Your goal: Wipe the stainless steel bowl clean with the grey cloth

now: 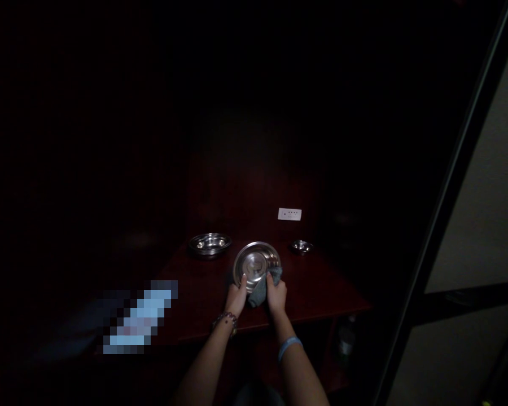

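A round shiny metal bowl [254,265] is held tilted over the dark red table, its inside facing me. My left hand [237,296] grips its lower left edge, thumb on the rim. At the lower right edge, my right hand [276,293] is closed on a grey-green cloth [259,293] that lies against the bowl. Further back on the left stands a wider metal dish [209,244], and a small metal bowl [301,247] rests at the back right.
The dark red table [322,287] has its front edge near my wrists. A white panel [289,214] is on the back wall. Below the table on the right stands a bottle [346,341]. A pixelated bright patch [141,318] lies at the left.
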The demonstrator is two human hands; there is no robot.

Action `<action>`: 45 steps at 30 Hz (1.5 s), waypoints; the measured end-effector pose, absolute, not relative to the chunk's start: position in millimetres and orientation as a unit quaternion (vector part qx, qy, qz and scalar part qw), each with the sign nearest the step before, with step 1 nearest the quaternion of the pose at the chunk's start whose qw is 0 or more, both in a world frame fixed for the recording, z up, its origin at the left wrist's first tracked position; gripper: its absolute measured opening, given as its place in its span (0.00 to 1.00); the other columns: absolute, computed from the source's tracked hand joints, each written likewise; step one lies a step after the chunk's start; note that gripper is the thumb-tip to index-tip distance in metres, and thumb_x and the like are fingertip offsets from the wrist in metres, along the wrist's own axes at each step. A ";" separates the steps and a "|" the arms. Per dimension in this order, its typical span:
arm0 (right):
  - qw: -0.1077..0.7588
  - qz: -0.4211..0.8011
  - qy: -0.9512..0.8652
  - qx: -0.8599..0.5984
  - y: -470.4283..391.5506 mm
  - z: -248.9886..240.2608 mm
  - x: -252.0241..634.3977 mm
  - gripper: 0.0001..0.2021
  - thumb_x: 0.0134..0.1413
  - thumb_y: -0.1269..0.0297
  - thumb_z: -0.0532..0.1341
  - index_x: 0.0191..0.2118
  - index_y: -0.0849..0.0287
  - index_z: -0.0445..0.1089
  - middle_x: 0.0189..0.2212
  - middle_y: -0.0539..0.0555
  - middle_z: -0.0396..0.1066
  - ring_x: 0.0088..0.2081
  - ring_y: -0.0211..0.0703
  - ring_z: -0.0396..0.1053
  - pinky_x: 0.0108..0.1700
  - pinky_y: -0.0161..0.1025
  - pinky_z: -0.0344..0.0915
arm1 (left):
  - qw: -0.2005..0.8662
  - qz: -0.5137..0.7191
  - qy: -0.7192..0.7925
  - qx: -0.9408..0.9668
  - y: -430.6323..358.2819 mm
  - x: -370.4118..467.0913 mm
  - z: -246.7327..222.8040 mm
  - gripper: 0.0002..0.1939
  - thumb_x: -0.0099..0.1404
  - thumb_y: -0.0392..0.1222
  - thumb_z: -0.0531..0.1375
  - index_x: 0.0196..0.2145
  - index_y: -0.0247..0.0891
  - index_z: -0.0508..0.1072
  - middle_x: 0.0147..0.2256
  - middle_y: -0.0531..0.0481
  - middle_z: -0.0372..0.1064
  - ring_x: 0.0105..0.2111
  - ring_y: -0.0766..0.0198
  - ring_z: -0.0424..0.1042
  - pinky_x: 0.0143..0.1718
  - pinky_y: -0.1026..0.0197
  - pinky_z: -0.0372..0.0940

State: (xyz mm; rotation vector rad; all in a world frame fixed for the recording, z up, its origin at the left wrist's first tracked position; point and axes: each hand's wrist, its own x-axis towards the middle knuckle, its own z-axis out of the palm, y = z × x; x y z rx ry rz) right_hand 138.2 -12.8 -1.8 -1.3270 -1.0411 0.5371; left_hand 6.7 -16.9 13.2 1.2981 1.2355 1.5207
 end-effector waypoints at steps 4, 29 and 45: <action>0.628 0.217 -0.464 -0.586 -16.5 0.4 136.1 0.19 0.54 0.48 0.57 0.27 0.58 0.75 0.30 0.62 0.78 0.36 0.54 0.77 0.37 0.39 0.69 | 0.336 0.604 0.497 0.525 -15.7 6.5 15.1 0.16 0.62 0.47 0.54 0.34 0.33 0.76 0.37 0.37 0.78 0.42 0.51 0.76 0.47 0.55 0.66; 0.621 0.216 -0.471 -0.588 -26.6 14.0 133.3 0.18 0.57 0.53 0.57 0.33 0.61 0.77 0.32 0.60 0.78 0.38 0.50 0.77 0.40 0.37 0.69 | 0.288 0.575 0.534 0.549 -17.2 4.2 15.8 0.16 0.60 0.46 0.53 0.30 0.33 0.76 0.34 0.37 0.78 0.38 0.51 0.77 0.41 0.58 0.67; 0.619 0.208 -0.470 -0.594 -21.5 9.4 133.9 0.18 0.57 0.54 0.57 0.32 0.64 0.76 0.32 0.61 0.79 0.37 0.49 0.77 0.36 0.33 0.67 | 0.303 0.555 0.544 0.552 -11.5 4.3 10.8 0.17 0.62 0.44 0.52 0.29 0.29 0.77 0.32 0.37 0.78 0.37 0.53 0.77 0.39 0.61 0.68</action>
